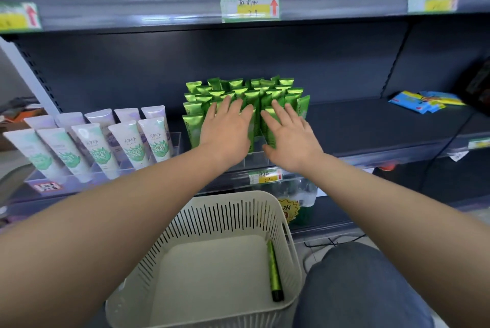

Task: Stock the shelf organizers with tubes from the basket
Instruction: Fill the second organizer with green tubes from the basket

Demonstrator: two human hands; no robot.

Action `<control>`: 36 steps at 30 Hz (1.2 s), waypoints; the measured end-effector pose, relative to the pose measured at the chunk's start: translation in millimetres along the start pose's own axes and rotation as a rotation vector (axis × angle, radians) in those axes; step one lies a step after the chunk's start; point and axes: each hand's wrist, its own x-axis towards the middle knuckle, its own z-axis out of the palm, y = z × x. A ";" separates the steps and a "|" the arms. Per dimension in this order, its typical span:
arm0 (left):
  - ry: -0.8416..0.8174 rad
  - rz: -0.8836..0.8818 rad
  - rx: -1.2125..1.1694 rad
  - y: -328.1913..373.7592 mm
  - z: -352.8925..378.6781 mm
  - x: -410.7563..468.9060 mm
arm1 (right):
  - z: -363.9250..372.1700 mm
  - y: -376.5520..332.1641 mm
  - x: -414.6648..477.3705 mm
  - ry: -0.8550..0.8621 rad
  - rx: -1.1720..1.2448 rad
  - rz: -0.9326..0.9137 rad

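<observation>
Lying in basket: one green tube, dark cap toward the bottom of the frame, against the right wall of the cream slotted basket, lower centre.
Knee: grey-blue trouser leg, lower right, just beside the basket.
Forearms: both bare, running from the lower corners up to mid-frame.
Left hand: flat, fingers straight and spread, laid against the front rows of the stocked green tubes; grips nothing.
Right hand: the same, fingers spread, just beside the left hand, not overlapping it; grips nothing.
Stocked green tubes: centre frame, standing upright in close rows, crimped ends up, in a clear organizer on the dark shelf.
Price tag: on the shelf edge below that organizer; writing too small to read.
White tubes: left of centre, green print, leaning in a second clear organizer; lilac tubes in the row behind.
Blue packets: right of frame, flat on the shelf, well apart from the tubes.
Upper shelf: label with red arrow; blurred green and blue packs above it.
</observation>
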 end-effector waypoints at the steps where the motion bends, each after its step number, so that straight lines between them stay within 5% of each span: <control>1: -0.003 -0.005 -0.002 0.7 0.1 -5.6 | 1.8 -3.1 -4.4 -0.009 -0.003 -0.006; 19: -0.157 -0.113 -0.270 17.2 71.4 -102.3 | 78.4 -43.8 -74.3 -0.306 0.050 -0.045; 36: -0.753 -0.436 -0.771 49.3 200.6 -149.7 | 203.9 -26.8 -92.6 -0.672 0.095 0.230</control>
